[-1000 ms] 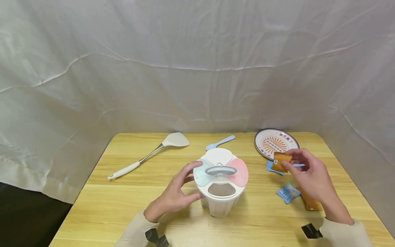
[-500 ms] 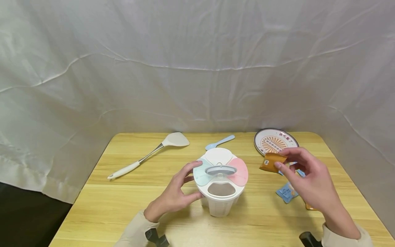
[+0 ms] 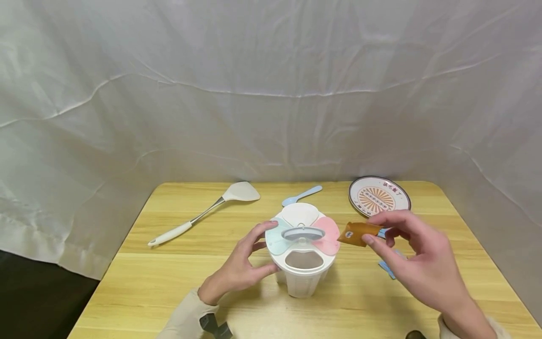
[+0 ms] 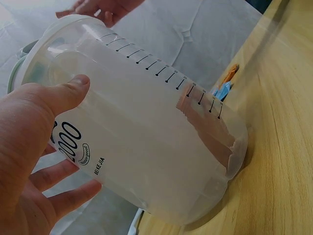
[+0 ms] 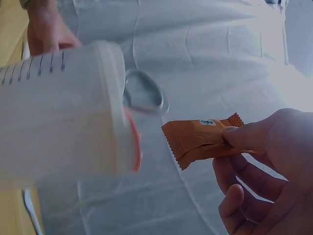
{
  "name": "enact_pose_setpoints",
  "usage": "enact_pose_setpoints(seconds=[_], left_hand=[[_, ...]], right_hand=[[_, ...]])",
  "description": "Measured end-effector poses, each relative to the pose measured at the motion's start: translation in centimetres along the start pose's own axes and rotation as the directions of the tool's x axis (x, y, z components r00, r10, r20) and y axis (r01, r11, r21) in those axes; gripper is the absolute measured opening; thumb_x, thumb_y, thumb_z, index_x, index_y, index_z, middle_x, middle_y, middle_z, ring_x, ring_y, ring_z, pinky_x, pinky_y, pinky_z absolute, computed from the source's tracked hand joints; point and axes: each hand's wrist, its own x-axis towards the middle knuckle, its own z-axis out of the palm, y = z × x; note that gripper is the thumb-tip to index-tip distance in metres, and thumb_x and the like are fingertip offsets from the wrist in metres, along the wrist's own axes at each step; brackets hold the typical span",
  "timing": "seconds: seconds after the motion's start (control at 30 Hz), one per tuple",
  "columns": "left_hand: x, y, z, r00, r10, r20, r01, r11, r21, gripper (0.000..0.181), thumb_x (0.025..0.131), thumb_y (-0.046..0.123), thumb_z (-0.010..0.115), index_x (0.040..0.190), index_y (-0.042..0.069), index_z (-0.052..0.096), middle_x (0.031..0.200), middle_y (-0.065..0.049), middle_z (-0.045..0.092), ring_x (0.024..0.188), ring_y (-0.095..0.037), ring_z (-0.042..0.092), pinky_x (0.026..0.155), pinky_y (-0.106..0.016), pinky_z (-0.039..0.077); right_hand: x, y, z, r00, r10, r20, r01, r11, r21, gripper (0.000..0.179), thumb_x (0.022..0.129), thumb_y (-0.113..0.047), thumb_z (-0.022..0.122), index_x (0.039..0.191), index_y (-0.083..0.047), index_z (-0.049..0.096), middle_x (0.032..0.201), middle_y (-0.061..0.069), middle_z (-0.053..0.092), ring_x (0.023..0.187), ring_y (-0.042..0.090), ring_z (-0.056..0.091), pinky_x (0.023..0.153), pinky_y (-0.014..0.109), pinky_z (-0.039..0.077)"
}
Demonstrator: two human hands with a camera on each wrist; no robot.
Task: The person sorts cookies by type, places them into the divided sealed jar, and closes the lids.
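A translucent white canister (image 3: 301,284) with a lid of coloured petal flaps stands upright on the table. Its front flap (image 3: 302,233) is raised, uncovering a rounded opening. My left hand (image 3: 241,264) grips the canister's left side, thumb in front and fingers behind. Through its wall in the left wrist view, a brownish wrapped packet (image 4: 208,125) shows near the bottom. Between thumb and fingertips, my right hand (image 3: 427,259) pinches an orange snack packet (image 3: 359,234), just right of the lid's pink flap (image 3: 329,238). In the right wrist view the packet's crimped end (image 5: 175,146) points at the canister.
Blue packets (image 3: 386,269) lie on the table under my right hand, partly hidden. A patterned plate (image 3: 400,200) is at the back right. Behind the canister is a light blue spoon (image 3: 302,195), and a white spatula (image 3: 241,191) lies to the left. Grey cloth (image 3: 271,117) hangs behind.
My right hand has carried the orange packet leftward from beside the plate to the lid's right edge. The left hand and the canister have stayed put.
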Motion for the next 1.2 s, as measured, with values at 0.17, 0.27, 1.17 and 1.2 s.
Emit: enact_pose_setpoints(seconds=[0.17, 0.27, 1.17, 1.2], left_hand=[[0.0, 0.0, 0.0, 1.0, -0.003, -0.001, 0.003, 1.0, 0.001, 0.088, 0.085, -0.003, 0.089, 0.16, 0.011, 0.046, 0.158, -0.019, 0.055, 0.14, -0.027, 0.063, 0.113, -0.049, 0.063], [0.1, 0.0, 0.1, 1.0, -0.004, -0.001, 0.004, 1.0, 0.001, 0.088, 0.085, -0.002, 0.089, 0.16, 0.011, 0.046, 0.157, -0.018, 0.056, 0.139, -0.026, 0.063, 0.112, -0.047, 0.064], [0.0, -0.1, 0.0, 1.0, -0.008, 0.005, 0.008, 1.0, -0.001, 0.089, 0.085, -0.002, 0.09, 0.161, 0.012, 0.045, 0.161, -0.019, 0.052, 0.141, -0.029, 0.062, 0.113, -0.049, 0.063], [0.0, -0.1, 0.0, 1.0, -0.007, 0.005, 0.007, 1.0, -0.001, 0.089, 0.085, -0.002, 0.09, 0.161, 0.012, 0.045, 0.162, -0.019, 0.052, 0.141, -0.029, 0.062, 0.113, -0.049, 0.063]], right_hand=[[-0.1, -0.3, 1.1, 0.994, -0.111, -0.011, 0.111, 0.99, 0.085, 0.034, 0.076, 0.016, 0.09, 0.105, 0.007, 0.075, 0.101, 0.0, 0.078, 0.083, 0.007, 0.062, 0.07, 0.015, 0.052], [-0.1, -0.5, 1.7, 0.99, -0.142, -0.001, 0.141, 0.985, 0.103, 0.031, 0.077, 0.012, 0.091, 0.103, 0.005, 0.075, 0.098, 0.0, 0.078, 0.083, 0.006, 0.061, 0.069, 0.017, 0.05], [-0.4, -0.7, 5.2, 0.982, -0.124, 0.142, 0.118, 0.992, 0.047, 0.045, 0.075, 0.013, 0.09, 0.107, -0.017, 0.08, 0.1, -0.002, 0.083, 0.083, 0.0, 0.067, 0.066, 0.018, 0.051], [-0.4, -0.6, 5.3, 0.982, -0.128, 0.142, 0.122, 0.991, 0.049, 0.045, 0.075, 0.013, 0.089, 0.107, -0.017, 0.08, 0.1, -0.002, 0.083, 0.083, 0.0, 0.067, 0.066, 0.018, 0.051]])
